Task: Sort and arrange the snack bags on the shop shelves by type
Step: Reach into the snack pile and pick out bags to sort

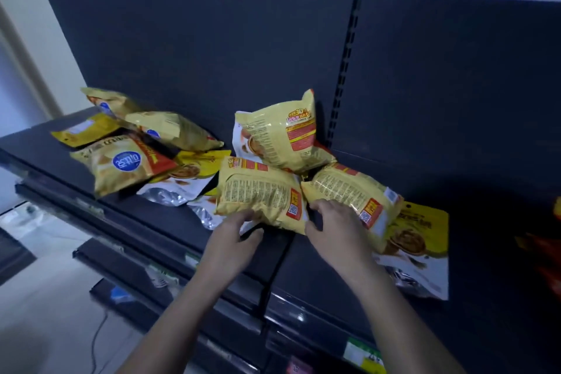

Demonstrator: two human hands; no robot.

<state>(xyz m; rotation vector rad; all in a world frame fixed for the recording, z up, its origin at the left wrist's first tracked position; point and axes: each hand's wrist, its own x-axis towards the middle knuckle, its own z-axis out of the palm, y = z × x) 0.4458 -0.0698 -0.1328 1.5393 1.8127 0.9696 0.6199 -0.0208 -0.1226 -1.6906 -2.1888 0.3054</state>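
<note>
Your left hand (238,229) reaches over the front edge of the black metal shelf (170,231). Its fingers are near straight and laid on the near edge of a puffy yellow foil snack bag (258,194) that lies back-side up; any thumb contact beneath cannot be confirmed. Your right hand (332,226) has its fingers curled round the near left corner of a second puffy yellow bag (349,191), which touches the first. Judgement: both are being taken as one type, for grouping. Each bag's long axis runs roughly along the shelf front. The second slants toward the front right, where it overlaps a flat yellow-and-white pouch (419,246). Behind them, a third matching yellow bag (279,133) stands on end with its long axis upright, leaning on the dark back panel (197,48). Toward the far left end lies an unsorted heap of blue-badged yellow bags (127,161) and further flat pouches (182,179).
</note>
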